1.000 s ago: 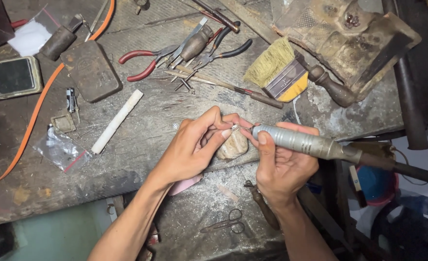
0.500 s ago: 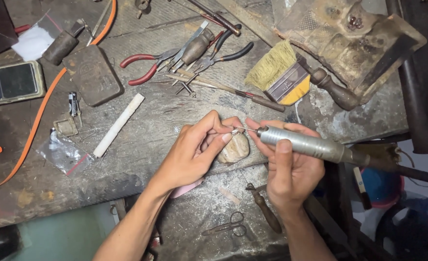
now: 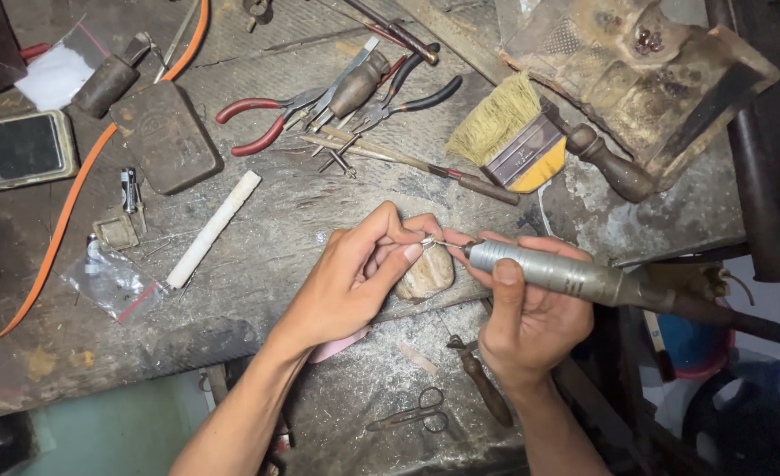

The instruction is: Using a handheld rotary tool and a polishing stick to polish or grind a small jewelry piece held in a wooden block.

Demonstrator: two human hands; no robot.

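two pliers (image 3: pixel 262 123), one brush (image 3: pixel 509 137), one scissors (image 3: pixel 412 412)

- Left hand (image 3: pixel 354 282) at frame centre, fingers (image 3: pixel 396 261) pinched together, forearm running to the lower left.
- Right hand (image 3: pixel 526 308) just right of it, fingers curled closed, forearm running down.

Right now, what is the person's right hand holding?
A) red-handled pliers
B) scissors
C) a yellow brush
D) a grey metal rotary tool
D: the right hand grips the grey metal rotary tool, its tip meeting the small piece pinched by the left hand.
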